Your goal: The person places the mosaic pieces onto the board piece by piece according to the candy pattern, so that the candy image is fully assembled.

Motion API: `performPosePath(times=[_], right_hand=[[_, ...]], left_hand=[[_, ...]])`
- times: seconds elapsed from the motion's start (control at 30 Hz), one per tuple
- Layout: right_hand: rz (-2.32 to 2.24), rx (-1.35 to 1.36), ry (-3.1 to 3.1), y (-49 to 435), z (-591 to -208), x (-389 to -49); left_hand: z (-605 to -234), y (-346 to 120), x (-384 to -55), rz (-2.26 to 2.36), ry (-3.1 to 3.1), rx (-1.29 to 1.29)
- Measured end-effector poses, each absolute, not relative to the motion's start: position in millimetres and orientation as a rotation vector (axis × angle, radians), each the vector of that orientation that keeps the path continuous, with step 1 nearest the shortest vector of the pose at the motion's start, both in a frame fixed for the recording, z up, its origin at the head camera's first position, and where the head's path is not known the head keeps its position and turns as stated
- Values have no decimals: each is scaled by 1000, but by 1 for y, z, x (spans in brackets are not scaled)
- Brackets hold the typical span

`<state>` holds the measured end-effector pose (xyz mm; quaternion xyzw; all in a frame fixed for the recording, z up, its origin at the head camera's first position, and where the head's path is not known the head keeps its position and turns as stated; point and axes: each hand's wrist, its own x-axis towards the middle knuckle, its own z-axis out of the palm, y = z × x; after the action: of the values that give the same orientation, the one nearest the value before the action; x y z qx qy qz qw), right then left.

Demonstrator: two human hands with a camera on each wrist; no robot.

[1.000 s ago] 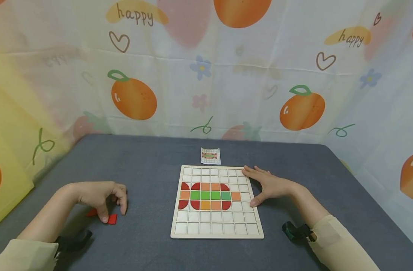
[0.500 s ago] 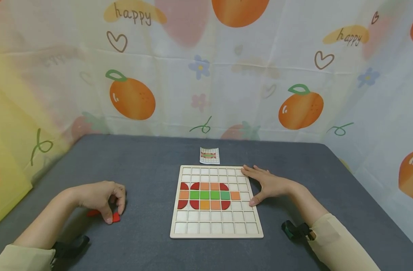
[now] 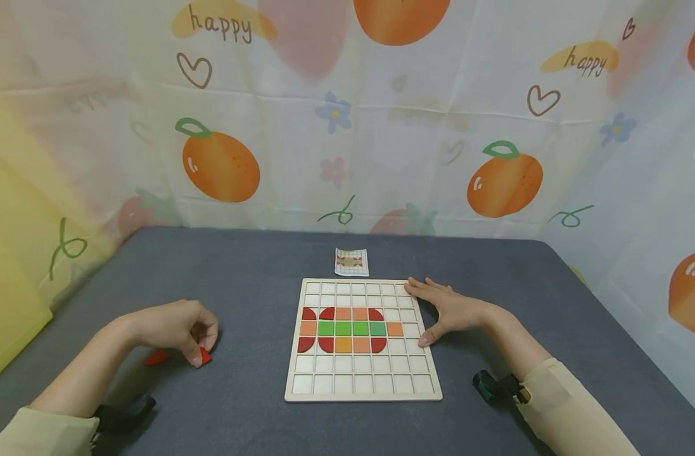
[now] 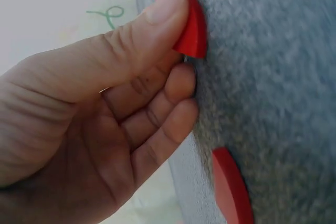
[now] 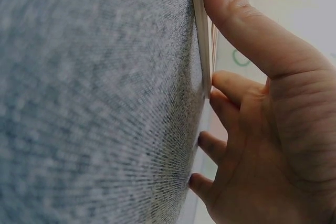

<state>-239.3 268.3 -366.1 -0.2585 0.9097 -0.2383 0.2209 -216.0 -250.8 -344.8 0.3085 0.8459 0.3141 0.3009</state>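
Between thumb and fingers my left hand [image 3: 178,329] pinches a red quarter-circle tile [image 4: 194,30], just above the cloth at the table's left. A second red tile [image 3: 156,357] with a curved edge lies under that hand, also visible low in the left wrist view. My right hand [image 3: 452,315] rests spread along the right edge of a pale wooden grid board [image 3: 364,397], thumb and fingertips touching its rim. Dark red quarter-circle tiles [image 3: 326,344], orange squares [image 3: 361,345] and green squares [image 3: 344,329] fill part of three rows of the board.
Behind the board lies a small card [image 3: 351,262] printed with a coloured grid pattern. A dark grey cloth [image 3: 244,266] covers the table. A fruit-printed curtain [image 3: 301,158] hangs at the back and sides.
My left hand has taken the red tile off the cloth and shifted slightly right and away from me with it. The right hand keeps its place on the board.
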Motion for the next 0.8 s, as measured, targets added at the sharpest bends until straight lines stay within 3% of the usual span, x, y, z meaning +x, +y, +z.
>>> performPosePath(times=[0.8], right_hand=[[-664,-709,2513,268,-367,-239]], left_hand=[[-332,-190,-224,891,2488,901]])
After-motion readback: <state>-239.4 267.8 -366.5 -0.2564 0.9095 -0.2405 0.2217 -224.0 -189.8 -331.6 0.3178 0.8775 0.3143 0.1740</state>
